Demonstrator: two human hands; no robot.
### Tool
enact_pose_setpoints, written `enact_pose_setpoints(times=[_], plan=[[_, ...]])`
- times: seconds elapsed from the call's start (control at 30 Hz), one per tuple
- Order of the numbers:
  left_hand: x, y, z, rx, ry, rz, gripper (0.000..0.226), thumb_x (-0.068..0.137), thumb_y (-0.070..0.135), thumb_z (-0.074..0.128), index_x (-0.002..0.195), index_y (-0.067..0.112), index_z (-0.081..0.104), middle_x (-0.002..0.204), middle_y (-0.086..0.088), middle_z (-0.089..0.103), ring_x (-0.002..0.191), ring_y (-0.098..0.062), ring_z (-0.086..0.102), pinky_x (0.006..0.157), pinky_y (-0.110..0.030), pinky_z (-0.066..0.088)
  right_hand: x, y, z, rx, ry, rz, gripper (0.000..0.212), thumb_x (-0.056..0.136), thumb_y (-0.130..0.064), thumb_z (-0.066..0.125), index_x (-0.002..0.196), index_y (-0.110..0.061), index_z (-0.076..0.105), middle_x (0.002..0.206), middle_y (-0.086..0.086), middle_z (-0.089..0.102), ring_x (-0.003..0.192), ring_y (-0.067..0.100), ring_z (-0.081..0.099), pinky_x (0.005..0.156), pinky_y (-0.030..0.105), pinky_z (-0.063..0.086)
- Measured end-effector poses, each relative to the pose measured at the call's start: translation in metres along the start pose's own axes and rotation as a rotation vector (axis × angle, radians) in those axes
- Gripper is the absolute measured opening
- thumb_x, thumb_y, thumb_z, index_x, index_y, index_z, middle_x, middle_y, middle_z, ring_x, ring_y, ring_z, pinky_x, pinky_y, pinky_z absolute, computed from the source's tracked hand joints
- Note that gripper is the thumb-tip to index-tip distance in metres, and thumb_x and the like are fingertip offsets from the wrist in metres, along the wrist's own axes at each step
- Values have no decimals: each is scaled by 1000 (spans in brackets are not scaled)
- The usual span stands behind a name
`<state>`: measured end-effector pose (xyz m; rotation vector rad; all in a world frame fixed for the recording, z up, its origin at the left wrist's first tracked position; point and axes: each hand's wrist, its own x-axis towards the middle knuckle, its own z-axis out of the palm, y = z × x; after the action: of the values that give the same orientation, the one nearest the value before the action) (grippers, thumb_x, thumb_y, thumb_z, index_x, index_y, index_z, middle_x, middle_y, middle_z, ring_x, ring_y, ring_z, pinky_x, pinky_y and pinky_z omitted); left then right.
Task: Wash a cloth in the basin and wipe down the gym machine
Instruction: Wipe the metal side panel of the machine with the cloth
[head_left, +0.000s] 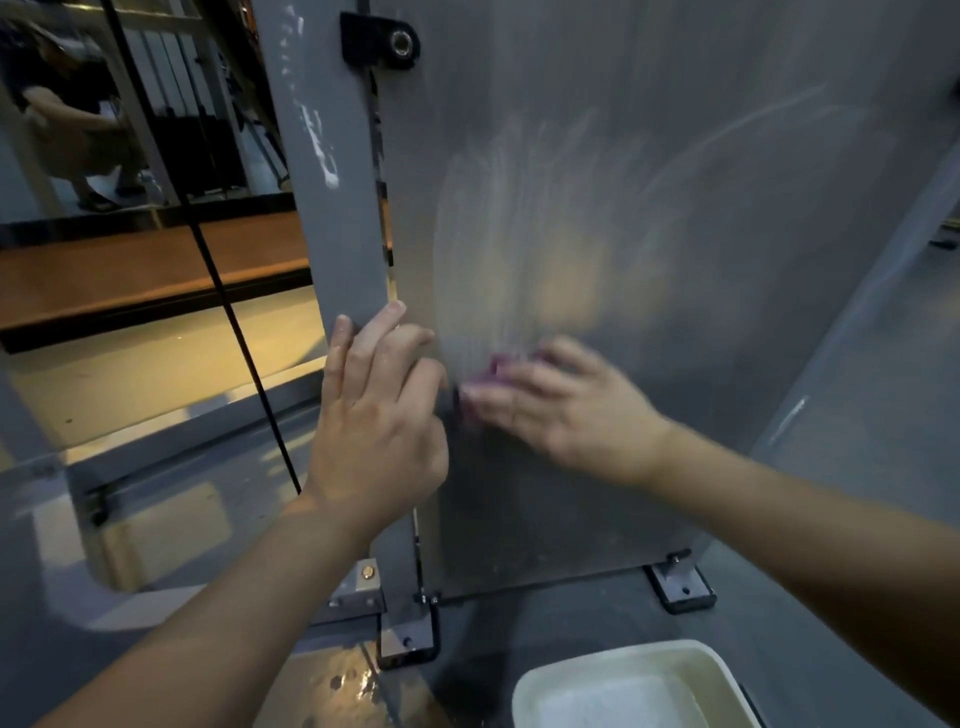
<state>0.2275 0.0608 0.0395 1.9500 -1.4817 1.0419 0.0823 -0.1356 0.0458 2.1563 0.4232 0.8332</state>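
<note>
The gym machine's grey side panel (649, 218) fills the middle of the head view, streaked with wet smears. My right hand (561, 410), blurred, presses a purple cloth (493, 370) flat against the panel; only a small edge of the cloth shows above the fingers. My left hand (379, 410) rests on the edge of the grey upright post (332, 208), its fingers laid straight against the metal. The white basin (530, 691) holding water stands on the floor at the bottom right.
A black cable (228, 306) runs down diagonally left of the post. A mirror (130, 130) behind reflects a crouching person. Bolted feet (680, 587) and a bracket (408, 642) hold the machine to the grey floor, where a wet patch (353, 680) lies.
</note>
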Motion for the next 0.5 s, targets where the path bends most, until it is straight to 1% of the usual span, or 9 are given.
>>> enact_pose_setpoints(times=[0.03,0.1,0.17,0.2,0.3,0.37,0.4,0.43,0.5], plan=[[1,2,0,6,-13,-8,23,72,5,59,93,8,67,129,-17,57,143,-40,37,122,-62,19,8,22,-10,-59,79,87,32,110,-22,48,136,-28,68,148,-11,57,126,19,60,104,38,41],[3,7,-1,7,-20,-26,22,71,4,63,93,6,66,128,-18,57,141,-41,38,122,-63,19,22,56,-24,-124,224,347,38,110,-19,46,143,-28,61,152,-11,53,124,21,54,103,38,35],[8,8,-3,-17,-9,-32,22,71,3,63,93,6,65,128,-19,56,138,-40,39,122,-63,19,24,48,-26,-98,283,531,44,109,-12,39,147,-24,57,157,-6,47,119,25,58,102,40,40],[11,10,-3,-35,-3,-25,21,71,3,61,92,6,66,130,-19,56,138,-40,39,122,-63,18,18,29,-18,-64,243,512,44,109,-11,39,147,-21,57,158,-4,45,118,26,60,99,39,44],[16,17,-2,-83,7,17,24,72,2,56,94,6,67,135,-20,56,142,-40,37,124,-59,17,-25,-32,17,28,31,146,31,110,-22,51,135,-21,68,151,-7,55,114,18,61,84,35,51],[15,23,1,-109,-12,39,32,72,0,54,101,3,68,141,-22,52,144,-41,35,124,-57,21,-40,-19,13,69,-68,1,28,110,-26,51,129,-26,72,150,-12,56,110,14,66,79,32,51],[14,25,3,-111,-37,40,38,73,0,55,108,2,68,144,-23,49,145,-41,33,123,-56,23,-40,-1,4,40,-44,5,29,110,-24,50,131,-27,70,151,-12,54,109,15,67,81,32,51],[13,27,6,-107,-63,32,45,73,-1,56,116,2,67,148,-23,46,147,-41,30,123,-55,24,-37,20,-6,6,11,70,32,111,-22,48,137,-27,66,153,-12,52,110,17,66,84,32,50],[11,28,9,-89,-87,9,56,73,0,57,129,0,62,151,-22,42,149,-40,27,122,-56,26,-30,63,-23,-50,172,336,41,110,-13,42,146,-26,58,155,-8,50,110,25,66,91,39,50]])
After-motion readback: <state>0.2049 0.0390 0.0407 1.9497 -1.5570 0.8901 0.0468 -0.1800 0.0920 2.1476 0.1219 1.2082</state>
